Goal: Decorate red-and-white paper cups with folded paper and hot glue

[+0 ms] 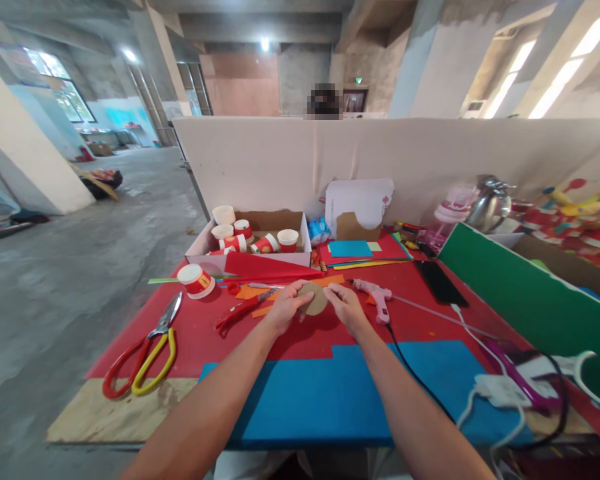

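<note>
Between my two hands, above the red table covering, is a round tan cardboard disc. My left hand grips its left side, thumb lying across the face. My right hand pinches at its right edge; whether a small piece is between those fingertips I cannot make out. Just left of my hands lie red-handled pliers and orange strips. A pink glue gun rests to the right of my right hand, its black cord running toward me.
Large scissors and a paper cup lie at the left. Behind stands a box of red-and-white cups. Blue sheets cover the front. At right are a phone, a power strip and a green-sided box. A white partition closes the back.
</note>
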{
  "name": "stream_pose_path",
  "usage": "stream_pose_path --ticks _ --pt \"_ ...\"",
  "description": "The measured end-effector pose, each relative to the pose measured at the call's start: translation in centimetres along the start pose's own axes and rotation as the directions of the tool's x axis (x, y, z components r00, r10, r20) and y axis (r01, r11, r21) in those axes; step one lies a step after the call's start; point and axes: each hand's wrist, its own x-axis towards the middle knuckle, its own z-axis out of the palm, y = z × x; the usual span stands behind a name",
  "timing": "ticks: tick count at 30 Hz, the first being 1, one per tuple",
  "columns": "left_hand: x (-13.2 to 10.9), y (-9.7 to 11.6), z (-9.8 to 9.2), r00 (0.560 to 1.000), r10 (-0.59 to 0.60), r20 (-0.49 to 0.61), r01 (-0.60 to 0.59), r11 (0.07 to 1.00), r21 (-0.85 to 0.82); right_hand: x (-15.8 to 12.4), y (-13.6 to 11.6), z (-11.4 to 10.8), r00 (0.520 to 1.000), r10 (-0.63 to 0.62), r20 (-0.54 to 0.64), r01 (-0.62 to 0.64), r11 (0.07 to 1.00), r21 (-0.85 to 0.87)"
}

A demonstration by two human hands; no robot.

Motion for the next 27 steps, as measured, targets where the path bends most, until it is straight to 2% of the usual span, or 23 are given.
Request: stream_pose_path --ticks 2,4,6,8,11,17,19,24,27 --pt "-0.1 -0.1 0.5 0.998 0.054 -0.034 -0.053 0.998 0.025 0.2 0.4 0.3 0.991 -0.003 -0.132 0.005 1.0 0.015" --pt "-0.2 0.0 1.1 0.992 0.104 -0.074 -0.102 0.994 0.031 0.3 0.7 0.4 0.956 0.13 -0.262 -0.084 0.98 0.18" --pt "-0.4 0.1 1.5 0.99 0.12 -0.078 -0.118 0.993 0.028 0.5 0.7 0.1 0.912 0.28 -0.3 -0.154 0.911 0.383" --pt "-0.6 0.3 1.4 0.993 0.104 -0.052 -0.102 0.994 0.037 0.6 0.5 -0.5 0.931 0.299 -0.208 -0.17 0.862 0.477" --pt "-0.5 0.6 0.7 0.997 0.076 -0.015 -0.075 0.996 0.051 0.6 -0.1 -1.3 0.939 0.345 -0.003 -0.29 0.794 0.535" --pt "0.1 0.6 -0.9 0.999 0.041 -0.008 -0.041 0.999 -0.009 0.4 -0.8 -1.1 0.855 0.441 0.274 -0.515 0.66 0.547" --pt "0.2 0.6 -1.0 0.999 0.026 -0.035 -0.027 0.999 -0.028 0.3 -0.7 -0.9 0.855 0.415 0.311 -0.518 0.673 0.528" --pt "0.4 0.4 -1.1 0.995 0.037 -0.093 -0.04 0.999 -0.027 0.1 -0.5 -0.9 0.906 0.33 0.266 -0.423 0.748 0.512" --pt "0.5 0.3 -1.4 0.993 0.043 -0.106 -0.044 0.999 -0.006 0.0 -0.6 -0.9 0.904 0.34 0.261 -0.425 0.791 0.44"
